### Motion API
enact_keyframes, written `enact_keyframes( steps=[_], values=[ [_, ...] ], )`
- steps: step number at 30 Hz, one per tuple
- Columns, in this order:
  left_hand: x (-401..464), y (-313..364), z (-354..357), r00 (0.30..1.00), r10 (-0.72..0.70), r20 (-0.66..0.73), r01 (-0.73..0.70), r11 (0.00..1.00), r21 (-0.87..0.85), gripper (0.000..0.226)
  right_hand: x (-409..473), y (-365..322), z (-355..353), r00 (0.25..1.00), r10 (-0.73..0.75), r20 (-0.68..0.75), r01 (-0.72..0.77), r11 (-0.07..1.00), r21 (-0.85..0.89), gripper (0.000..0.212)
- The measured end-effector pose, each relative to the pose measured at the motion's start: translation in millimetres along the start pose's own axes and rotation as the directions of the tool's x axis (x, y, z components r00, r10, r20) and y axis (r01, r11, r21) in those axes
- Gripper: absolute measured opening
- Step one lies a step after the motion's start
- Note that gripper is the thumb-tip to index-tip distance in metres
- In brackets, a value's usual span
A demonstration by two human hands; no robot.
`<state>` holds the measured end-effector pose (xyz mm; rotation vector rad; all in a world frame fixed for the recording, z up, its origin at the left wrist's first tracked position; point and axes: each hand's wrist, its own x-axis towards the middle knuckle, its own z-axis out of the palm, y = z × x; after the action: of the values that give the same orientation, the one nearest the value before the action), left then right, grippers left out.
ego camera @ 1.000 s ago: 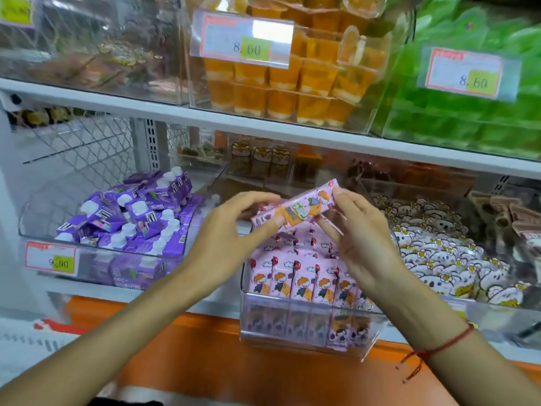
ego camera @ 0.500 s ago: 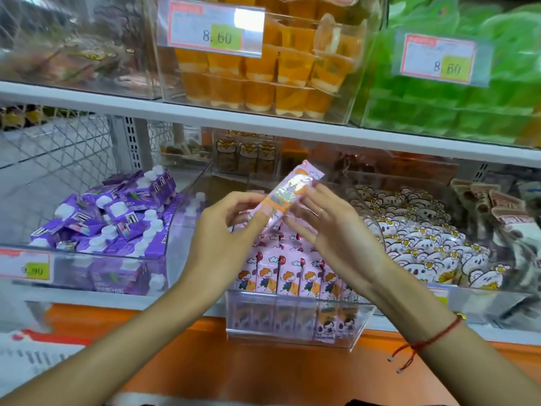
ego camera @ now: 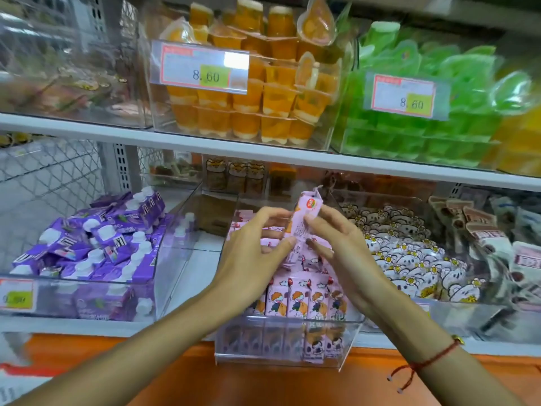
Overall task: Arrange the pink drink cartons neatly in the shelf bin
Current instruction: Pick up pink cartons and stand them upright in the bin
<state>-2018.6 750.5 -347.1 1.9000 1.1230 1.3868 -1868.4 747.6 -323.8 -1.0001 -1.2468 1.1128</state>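
Change: tilted a second ago, the held pink drink carton (ego camera: pixel 303 227) now stands nearly upright between both hands, its top end up, and the view sits lower and nearer the bin.
Purple cartons (ego camera: pixel 96 244): a loose heap with white caps in the clear bin at far left on the lower shelf, a price tag (ego camera: pixel 17 294) on that bin's front.
Left hand (ego camera: pixel 251 259): fingers curled, thumb and fingertips pinching the carton's left side.
Held carton: above the middle of the clear shelf bin (ego camera: pixel 281 338), a red and green logo near its top, clear of the cartons below.
Pink cartons in bin (ego camera: pixel 304 300): a front row stands upright with cartoon faces forward; those behind lie partly hidden by the hands, order hard to tell.
Right hand (ego camera: pixel 342 247): fingers curled, pinching the carton's right side; a red string bracelet (ego camera: pixel 424 361) on the wrist.
Bear-face snack packs (ego camera: pixel 409 259): piled in the bin just right of the pink one.
Upper shelf: orange jelly cups (ego camera: pixel 263 112) in a clear bin tagged 8.60 above the hands; green jelly cups (ego camera: pixel 439 83) beside them to the right, same price.
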Motion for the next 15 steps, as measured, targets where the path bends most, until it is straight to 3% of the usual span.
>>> enact_keyframes(
  steps=[3,6,10,15],
  values=[
    [3.4,-0.3,3.7,1.0,-0.024,-0.008,0.023,0.997,-0.068,0.028,-1.8,0.6,0.2,0.999,0.01,0.041,-0.012,0.999,0.049,0.032],
    [-2.6,-2.6,0.9,0.999,-0.007,-0.032,0.005,0.997,-0.075,0.029,-0.7,4.4,4.1,0.999,-0.033,-0.018,0.033,0.999,-0.031,0.035],
    [-9.1,-7.0,-8.8,0.997,0.0,-0.082,-0.005,0.998,-0.064,0.038,0.7,9.4,11.2,0.993,-0.108,-0.056,0.099,0.986,-0.136,0.037],
    [-10.7,-4.7,-12.6,0.995,0.028,-0.096,-0.035,0.997,-0.073,0.05,3.2,13.2,16.9,0.99,-0.123,-0.069,0.115,0.988,-0.104,0.041]
  ],
)
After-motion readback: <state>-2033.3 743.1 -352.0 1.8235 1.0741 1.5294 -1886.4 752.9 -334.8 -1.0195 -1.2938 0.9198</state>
